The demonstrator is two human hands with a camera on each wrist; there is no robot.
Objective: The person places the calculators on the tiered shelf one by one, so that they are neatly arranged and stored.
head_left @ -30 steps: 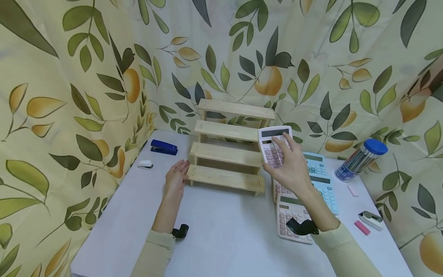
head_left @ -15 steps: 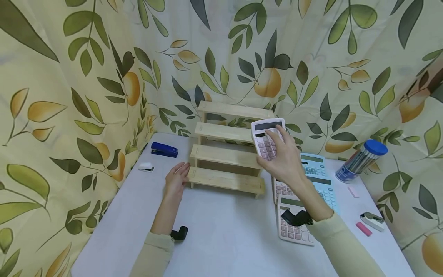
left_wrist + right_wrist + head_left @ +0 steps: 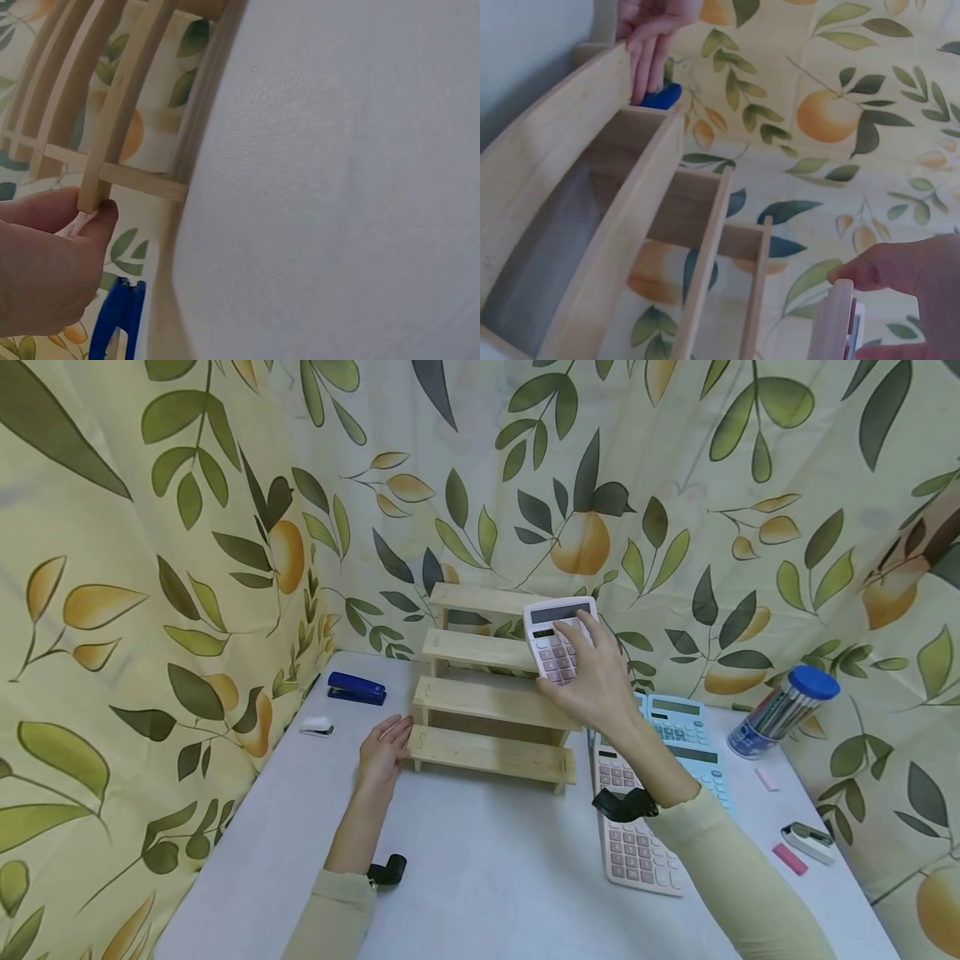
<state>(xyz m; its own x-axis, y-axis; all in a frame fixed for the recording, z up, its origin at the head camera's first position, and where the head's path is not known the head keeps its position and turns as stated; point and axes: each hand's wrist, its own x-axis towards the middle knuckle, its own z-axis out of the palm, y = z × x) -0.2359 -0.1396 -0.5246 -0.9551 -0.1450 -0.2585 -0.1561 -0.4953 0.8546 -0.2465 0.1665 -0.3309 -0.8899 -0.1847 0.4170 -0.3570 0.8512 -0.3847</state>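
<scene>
A stepped wooden shelf [image 3: 487, 750] with several tiers stands at the back of the table. My left hand [image 3: 384, 752] pinches the left end of its lowest tier; in the left wrist view the thumb and fingers [image 3: 97, 225] sit on either side of the plank end. My right hand [image 3: 592, 672] grips a pale pink calculator [image 3: 552, 642] by its edges, tilted up with its screen at the top. The calculator overlaps the shelf's upper right tiers in the head view. In the right wrist view the calculator [image 3: 832, 322] shows edge-on, apart from the tiers.
Right of the shelf lie pink calculators [image 3: 637, 856] and blue calculators [image 3: 678, 714], partly hidden by my right arm. Farther right are a blue-lidded pencil tub [image 3: 783, 710], a white stapler [image 3: 808, 842] and a pink eraser [image 3: 790, 859]. A blue stapler [image 3: 356, 688] and a small white stapler [image 3: 317, 726] lie left.
My right hand has moved left and a little up with the calculator, from beside the shelf to over its upper right tiers. The left hand has stayed at the lowest tier's end.
</scene>
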